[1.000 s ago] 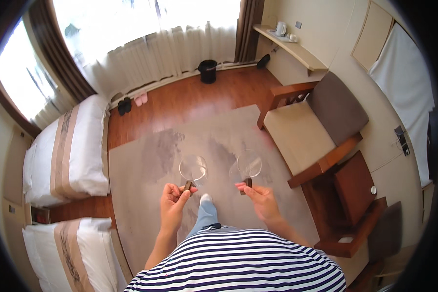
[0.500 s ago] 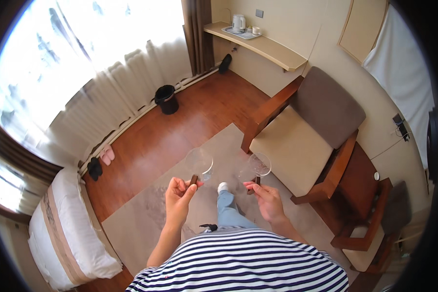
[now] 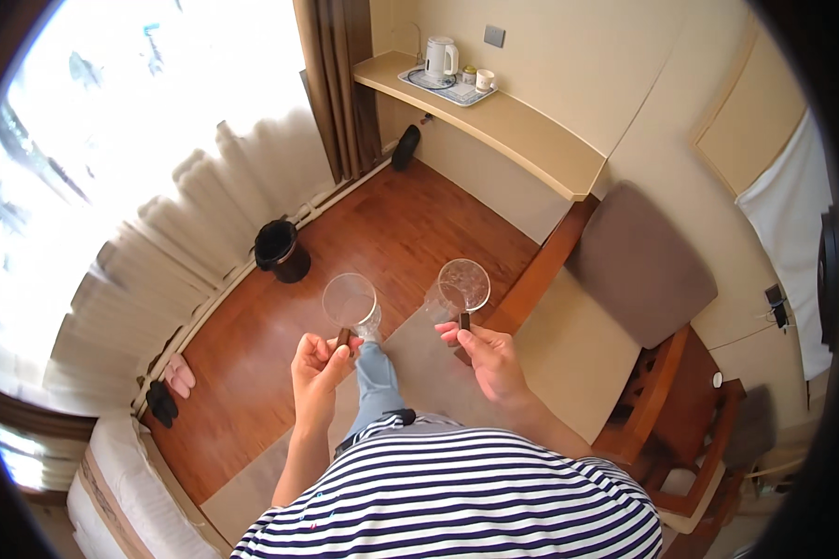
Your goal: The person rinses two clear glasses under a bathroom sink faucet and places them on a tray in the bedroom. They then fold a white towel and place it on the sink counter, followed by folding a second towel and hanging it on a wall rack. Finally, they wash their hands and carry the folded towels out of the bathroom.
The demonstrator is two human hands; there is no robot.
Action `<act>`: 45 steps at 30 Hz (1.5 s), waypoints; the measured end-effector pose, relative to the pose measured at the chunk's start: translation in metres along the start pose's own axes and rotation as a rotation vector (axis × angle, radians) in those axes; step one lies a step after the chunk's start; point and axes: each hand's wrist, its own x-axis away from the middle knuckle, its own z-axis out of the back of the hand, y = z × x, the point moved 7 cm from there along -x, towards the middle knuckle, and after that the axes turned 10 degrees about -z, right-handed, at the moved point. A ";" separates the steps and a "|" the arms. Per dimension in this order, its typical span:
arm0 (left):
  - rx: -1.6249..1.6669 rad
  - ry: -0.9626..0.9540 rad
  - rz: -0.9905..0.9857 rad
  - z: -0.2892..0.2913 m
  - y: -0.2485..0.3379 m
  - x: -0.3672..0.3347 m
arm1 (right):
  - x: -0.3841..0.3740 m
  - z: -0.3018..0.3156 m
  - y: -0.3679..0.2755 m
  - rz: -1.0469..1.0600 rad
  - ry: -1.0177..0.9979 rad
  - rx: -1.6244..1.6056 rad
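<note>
In my left hand (image 3: 319, 365) is a clear cup (image 3: 351, 296), its round rim facing up. My thumb and fingers pinch the brown handle (image 3: 343, 337) on its near side. A second clear cup (image 3: 464, 283) is in my right hand (image 3: 490, 361), gripped the same way by a dark brown handle (image 3: 464, 322). Both cups are see-through, and the floor shows through them; I cannot make out anything inside. They are held apart, side by side, in front of my striped shirt (image 3: 447, 494).
Ahead, a wall shelf (image 3: 531, 149) bears a tray (image 3: 466, 97) with a white kettle (image 3: 439, 58) and a small cup (image 3: 485, 80). A black bin (image 3: 289, 261) stands by the curtain (image 3: 158, 279). An armchair (image 3: 569, 345) is close on my right; slippers (image 3: 179, 374) lie left, near the bed (image 3: 130, 494).
I have stepped forward. The shelf and armchair look nearer, and the bed has slid toward the lower left edge. Both cups stay in my hands, a little higher in the picture.
</note>
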 end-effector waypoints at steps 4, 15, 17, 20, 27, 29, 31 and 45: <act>0.058 -0.074 0.052 0.001 -0.044 -0.134 | -0.111 0.041 0.020 -0.080 0.117 -0.100; -0.005 -0.458 0.145 -0.103 -0.148 -0.499 | -0.370 0.088 -0.115 0.069 0.326 -0.195; 0.020 -0.462 0.166 -0.133 -0.182 -0.546 | -0.416 0.117 -0.127 0.045 0.372 -0.177; 0.026 -0.460 0.238 -0.169 -0.235 -0.603 | -0.484 0.167 -0.129 -0.059 0.401 -0.246; -0.003 -0.461 0.258 -0.236 -0.324 -0.747 | -0.653 0.248 -0.211 -0.080 0.415 -0.182; 0.031 -0.463 0.282 -0.263 -0.344 -0.788 | -0.699 0.275 -0.228 -0.022 0.453 -0.178; 0.066 -0.472 0.300 -0.290 -0.368 -0.828 | -0.737 0.300 -0.239 0.063 0.501 -0.137; 0.161 -0.666 0.573 -0.326 -0.521 -0.921 | -0.849 0.374 -0.201 0.135 0.877 -0.108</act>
